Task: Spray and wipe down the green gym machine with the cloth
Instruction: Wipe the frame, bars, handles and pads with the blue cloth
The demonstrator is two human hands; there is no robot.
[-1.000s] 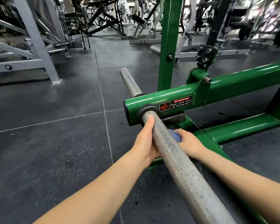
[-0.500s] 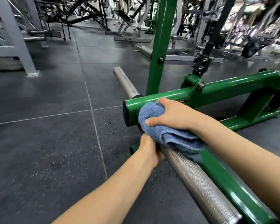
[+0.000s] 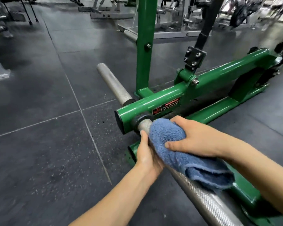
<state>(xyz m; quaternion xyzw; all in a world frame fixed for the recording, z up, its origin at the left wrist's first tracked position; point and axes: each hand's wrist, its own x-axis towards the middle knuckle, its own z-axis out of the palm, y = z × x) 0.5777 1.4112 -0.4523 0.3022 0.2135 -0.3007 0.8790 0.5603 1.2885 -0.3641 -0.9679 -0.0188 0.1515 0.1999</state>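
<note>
The green gym machine (image 3: 219, 75) stretches from centre to right, with a green upright post (image 3: 144, 46) and a low base rail. A knurled steel bar (image 3: 201, 199) runs from the machine's green arm toward me. My right hand (image 3: 196, 137) grips a blue terry cloth (image 3: 171, 144) draped over the bar close to the arm's end. My left hand (image 3: 147, 154) holds the bar from the left side, just below the cloth. No spray bottle is in view.
A second steel sleeve (image 3: 113, 84) sticks out on the far side of the arm. Dark rubber floor tiles (image 3: 47, 144) lie to the left. Grey and black gym frames (image 3: 170, 23) stand at the back.
My right hand came up from under the bar with the blue cloth, laid it on the green arm's end, then slid it back onto the steel bar. The left hand stayed on the bar.
</note>
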